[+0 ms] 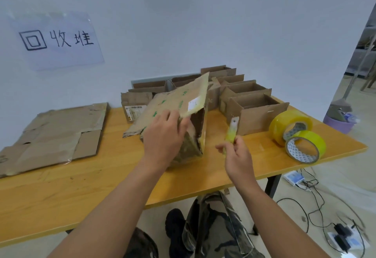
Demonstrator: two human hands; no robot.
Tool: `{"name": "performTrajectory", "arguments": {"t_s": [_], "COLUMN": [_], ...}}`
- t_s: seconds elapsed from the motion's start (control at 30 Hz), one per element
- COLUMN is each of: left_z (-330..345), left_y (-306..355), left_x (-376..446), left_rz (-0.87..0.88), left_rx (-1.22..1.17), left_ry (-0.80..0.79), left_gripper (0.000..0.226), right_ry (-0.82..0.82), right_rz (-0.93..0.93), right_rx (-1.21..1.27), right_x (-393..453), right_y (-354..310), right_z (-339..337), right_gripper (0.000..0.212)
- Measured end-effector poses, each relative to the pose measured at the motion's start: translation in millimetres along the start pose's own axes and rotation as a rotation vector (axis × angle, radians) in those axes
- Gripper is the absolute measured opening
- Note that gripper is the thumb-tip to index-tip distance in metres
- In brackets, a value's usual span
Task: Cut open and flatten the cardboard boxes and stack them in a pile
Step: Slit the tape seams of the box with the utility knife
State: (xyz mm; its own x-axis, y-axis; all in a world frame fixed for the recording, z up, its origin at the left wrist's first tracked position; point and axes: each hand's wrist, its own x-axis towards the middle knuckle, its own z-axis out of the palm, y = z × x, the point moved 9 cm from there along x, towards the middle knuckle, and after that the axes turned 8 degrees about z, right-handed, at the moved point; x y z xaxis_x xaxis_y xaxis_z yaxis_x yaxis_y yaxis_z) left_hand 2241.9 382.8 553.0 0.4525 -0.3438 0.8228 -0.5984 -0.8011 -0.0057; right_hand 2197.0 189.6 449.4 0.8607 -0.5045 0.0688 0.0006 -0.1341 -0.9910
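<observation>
A worn cardboard box (184,99) with green print and a white label stands tilted at the middle of the wooden table (61,192), its right end open and dark inside. My left hand (162,135) grips its near open edge, thumb curled round the top flap. Just right of the box, my right hand (237,156) holds a yellow utility knife (232,131) upright, apart from the cardboard. A pile of flattened cardboard (53,135) lies at the table's left.
Several open boxes (252,107) stand along the back right of the table. Two rolls of yellow tape (297,135) sit at the right edge. Cables and power adapters (341,235) lie on the floor at the right. A paper sign (57,40) hangs on the wall.
</observation>
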Motion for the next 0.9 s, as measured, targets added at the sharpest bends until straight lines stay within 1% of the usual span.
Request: {"name": "performTrajectory", "arguments": {"t_s": [0.1,0.17,0.23,0.3,0.33,0.4,0.43,0.5,0.57,0.6,0.63,0.67,0.7,0.73,0.77,0.8,0.83,0.9], "left_z": [-38,-54,-68,-81,-87,-96,-97,-96,-88,-86,-88,-97,-110,-124,-130,-126,-117,-93], "left_y": [-30,-46,-62,-81,-92,-113,-125,-150,-179,-191,-198,-200,-194,-179,-160,-145,-137,-137], "left_x": [0,-4,-11,-18,-22,-32,-38,-54,-73,-83,-90,-93,-90,-80,-68,-58,-52,-52], "left_rz": [-0.155,-0.239,-0.3,-0.377,-0.415,-0.495,-0.543,-0.656,-0.803,-0.888,-0.948,-0.955,-0.884,-0.741,-0.592,-0.488,-0.452,-0.496], "left_rx": [-0.106,-0.165,-0.218,-0.286,-0.318,-0.346,-0.356,-0.38,-0.369,-0.36,-0.339,-0.294,-0.225,-0.156,-0.108,-0.088,-0.081,-0.062], "left_ry": [0.099,0.112,0.142,0.191,0.215,0.238,0.236,0.211,0.158,0.151,0.169,0.234,0.314,0.368,0.345,0.256,0.126,-0.124], "left_gripper": [0.036,0.029,0.03,0.037,0.039,0.041,0.043,0.042,0.03,0.025,0.034,0.045,0.047,0.044,0.042,0.046,0.055,0.074], "right_ry": [-0.058,-0.12,-0.206,-0.267,-0.296,-0.366,-0.401,-0.444,-0.48,-0.501,-0.512,-0.513,-0.506,-0.497,-0.492,-0.491,-0.495,-0.504], "right_rz": [-0.045,-0.118,-0.218,-0.316,-0.36,-0.423,-0.434,-0.485,-0.54,-0.555,-0.558,-0.554,-0.543,-0.543,-0.542,-0.539,-0.531,-0.511], "right_rx": [0.088,0.102,0.082,0.003,-0.047,-0.15,-0.221,-0.369,-0.445,-0.457,-0.466,-0.473,-0.481,-0.489,-0.498,-0.499,-0.497,-0.486], "right_x": [8,10,14,18,18,16,16,13,8,6,5,2,3,4,6,10,13,18], "right_y": [-23,-44,-64,-84,-95,-111,-115,-118,-119,-119,-119,-121,-121,-121,-120,-116,-113,-108], "right_z": [15,28,47,66,76,98,110,134,155,165,172,176,181,184,187,191,195,198], "right_gripper": [0.021,0.021,0.017,0.013,0.015,0.027,0.029,0.023,0.016,0.017,0.025,0.036,0.043,0.047,0.05,0.054,0.056,0.058]}}
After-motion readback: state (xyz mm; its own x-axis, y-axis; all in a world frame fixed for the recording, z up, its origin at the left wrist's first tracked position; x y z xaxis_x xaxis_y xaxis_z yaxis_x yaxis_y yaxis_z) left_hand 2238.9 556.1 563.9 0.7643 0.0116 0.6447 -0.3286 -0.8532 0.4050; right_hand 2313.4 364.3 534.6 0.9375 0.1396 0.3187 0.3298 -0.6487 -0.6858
